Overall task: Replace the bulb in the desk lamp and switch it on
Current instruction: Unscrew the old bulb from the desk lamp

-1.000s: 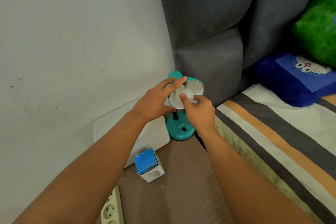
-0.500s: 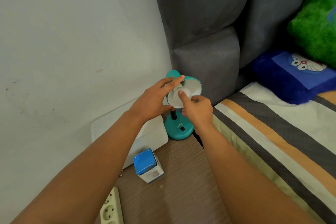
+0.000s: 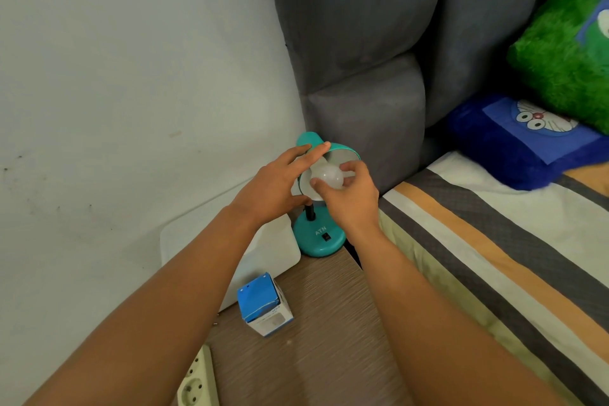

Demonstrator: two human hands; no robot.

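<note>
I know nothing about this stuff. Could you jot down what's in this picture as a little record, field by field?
setting: wooden bedside table between a wall and a bed
lamp: teal desk lamp, shade tipped toward the camera, unlit
bulb: white bulb inside the shade
right hand: right hand pinching the bulb with fingertips
left hand: left hand steadying the shade's rim
switch: black switch on the lamp base, untouched
nearby: blue and white bulb box, opened; power strip at the table's near edge

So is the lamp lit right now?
No. The bulb in the teal lamp looks dull white with no glow, while the right hand grips it.
</note>
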